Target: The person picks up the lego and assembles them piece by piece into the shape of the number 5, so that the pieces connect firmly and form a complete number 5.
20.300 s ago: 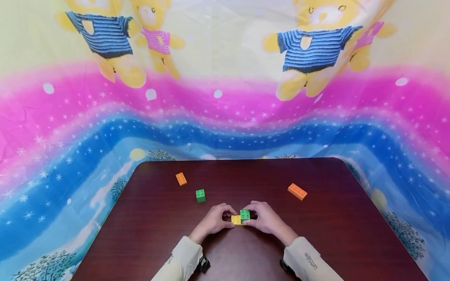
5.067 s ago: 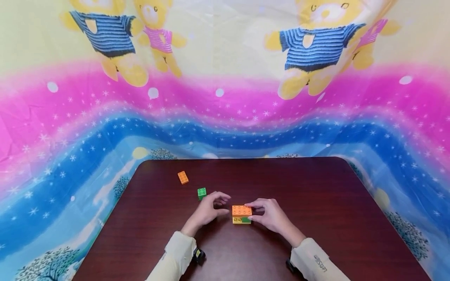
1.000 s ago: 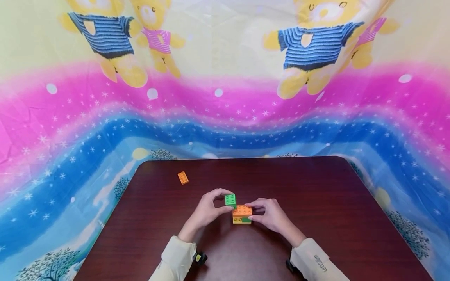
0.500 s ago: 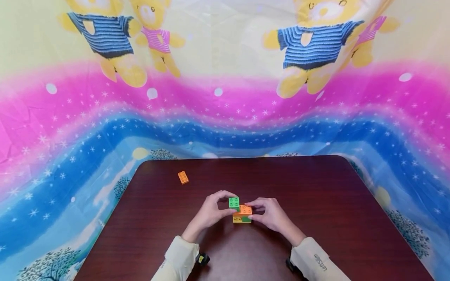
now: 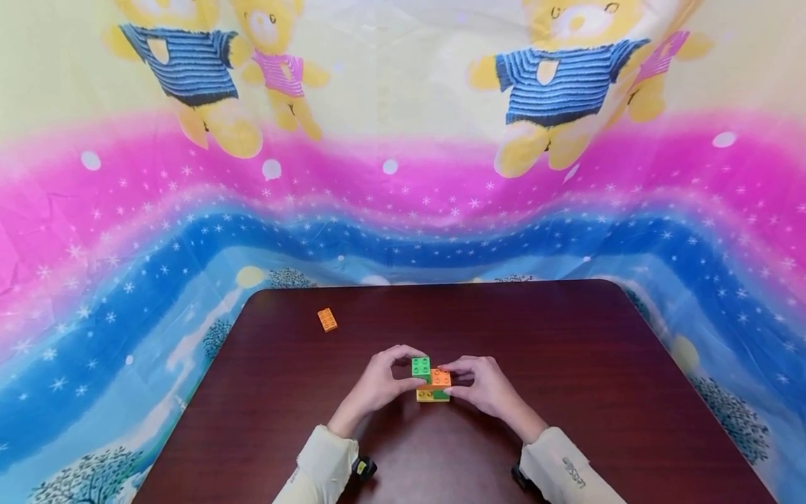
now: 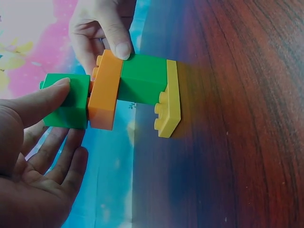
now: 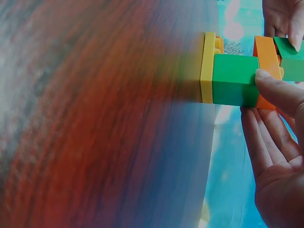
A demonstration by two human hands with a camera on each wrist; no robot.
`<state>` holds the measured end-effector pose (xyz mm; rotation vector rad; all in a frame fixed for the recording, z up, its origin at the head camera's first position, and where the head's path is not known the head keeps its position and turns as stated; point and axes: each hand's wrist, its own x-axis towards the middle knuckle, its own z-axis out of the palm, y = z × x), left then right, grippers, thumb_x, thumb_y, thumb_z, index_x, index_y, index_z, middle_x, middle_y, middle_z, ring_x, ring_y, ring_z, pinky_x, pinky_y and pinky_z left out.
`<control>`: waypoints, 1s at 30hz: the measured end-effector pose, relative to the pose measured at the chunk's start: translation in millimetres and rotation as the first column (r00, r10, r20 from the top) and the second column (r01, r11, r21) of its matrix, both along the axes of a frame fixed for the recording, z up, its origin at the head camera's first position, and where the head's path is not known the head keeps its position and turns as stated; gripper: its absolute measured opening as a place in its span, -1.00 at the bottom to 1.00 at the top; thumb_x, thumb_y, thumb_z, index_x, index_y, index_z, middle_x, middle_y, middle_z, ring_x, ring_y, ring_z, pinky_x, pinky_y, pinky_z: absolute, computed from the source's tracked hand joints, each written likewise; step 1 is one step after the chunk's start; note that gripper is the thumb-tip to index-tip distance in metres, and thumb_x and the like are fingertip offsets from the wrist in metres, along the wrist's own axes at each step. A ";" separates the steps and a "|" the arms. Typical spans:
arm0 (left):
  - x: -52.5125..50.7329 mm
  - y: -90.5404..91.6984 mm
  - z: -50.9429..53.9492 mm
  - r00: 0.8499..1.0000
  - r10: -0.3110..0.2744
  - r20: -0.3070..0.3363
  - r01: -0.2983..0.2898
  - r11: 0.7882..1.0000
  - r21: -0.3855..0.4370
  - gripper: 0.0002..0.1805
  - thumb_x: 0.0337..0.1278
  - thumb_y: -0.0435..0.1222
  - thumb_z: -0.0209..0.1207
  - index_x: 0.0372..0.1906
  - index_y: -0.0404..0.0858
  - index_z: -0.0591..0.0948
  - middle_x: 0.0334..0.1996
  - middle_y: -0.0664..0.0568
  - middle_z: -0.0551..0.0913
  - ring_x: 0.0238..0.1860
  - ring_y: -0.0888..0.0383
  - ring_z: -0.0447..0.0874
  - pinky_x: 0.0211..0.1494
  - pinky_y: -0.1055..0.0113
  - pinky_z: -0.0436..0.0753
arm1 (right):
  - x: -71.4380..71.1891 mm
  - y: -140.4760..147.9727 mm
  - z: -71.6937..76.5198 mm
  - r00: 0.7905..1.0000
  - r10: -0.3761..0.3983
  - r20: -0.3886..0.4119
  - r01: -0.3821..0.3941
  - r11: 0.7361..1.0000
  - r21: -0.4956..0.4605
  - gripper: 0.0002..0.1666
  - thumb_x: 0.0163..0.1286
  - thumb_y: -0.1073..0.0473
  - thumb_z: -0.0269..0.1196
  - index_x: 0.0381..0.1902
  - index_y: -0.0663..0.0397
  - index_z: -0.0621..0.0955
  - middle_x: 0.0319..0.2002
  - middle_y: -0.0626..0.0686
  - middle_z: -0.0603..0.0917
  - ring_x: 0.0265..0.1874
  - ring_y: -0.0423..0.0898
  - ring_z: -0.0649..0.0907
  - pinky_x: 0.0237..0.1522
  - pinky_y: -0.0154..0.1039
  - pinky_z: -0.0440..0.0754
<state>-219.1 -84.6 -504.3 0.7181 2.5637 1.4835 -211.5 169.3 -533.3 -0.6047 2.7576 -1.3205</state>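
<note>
Green block [image 5: 420, 367] lowered — left hand [image 5: 376, 381] pinching, orange brick [image 5: 441, 379] beneath

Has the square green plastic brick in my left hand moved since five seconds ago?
Yes: the brick moved rightward, nearer you, against the brown wooden tabletop.

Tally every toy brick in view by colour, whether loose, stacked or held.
Green: 2 (upper green brick, lower green brick)
Orange: 2 (stacked orange brick, loose orange brick)
Yellow: 1 (yellow base brick)
Total: 5
</note>
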 end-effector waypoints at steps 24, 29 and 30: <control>1.0 1.0 -18.2 0.991 -0.017 0.135 -0.002 0.990 0.142 -0.60 0.27 -0.20 0.41 0.17 0.11 0.64 0.10 0.16 0.69 0.11 0.12 0.71 0.18 0.25 0.69 | 0.6 -1.5 0.8 1.000 -0.007 0.001 0.007 1.000 -0.004 -0.47 0.16 0.22 0.58 0.13 -0.08 0.77 -0.09 -0.10 0.77 -0.07 -0.09 0.78 -0.05 -0.20 0.78; 1.1 1.7 -20.4 0.994 -0.017 0.111 0.000 0.989 0.151 -0.59 0.28 -0.25 0.40 0.20 0.02 0.64 0.11 0.08 0.67 0.16 0.07 0.68 0.24 0.11 0.68 | 0.7 -1.6 1.3 1.000 -0.007 0.001 0.007 1.000 -0.001 -0.47 0.17 0.22 0.58 0.14 -0.08 0.77 -0.09 -0.10 0.77 -0.07 -0.09 0.78 -0.05 -0.19 0.78; 1.1 1.9 -20.8 0.994 -0.015 0.107 -0.002 0.988 0.152 -0.59 0.28 -0.25 0.40 0.20 0.02 0.64 0.11 0.09 0.67 0.16 0.07 0.68 0.25 0.09 0.68 | 0.8 -1.6 1.5 1.000 -0.007 0.001 0.007 1.000 -0.001 -0.47 0.17 0.22 0.58 0.14 -0.08 0.77 -0.08 -0.10 0.77 -0.07 -0.09 0.78 -0.05 -0.19 0.78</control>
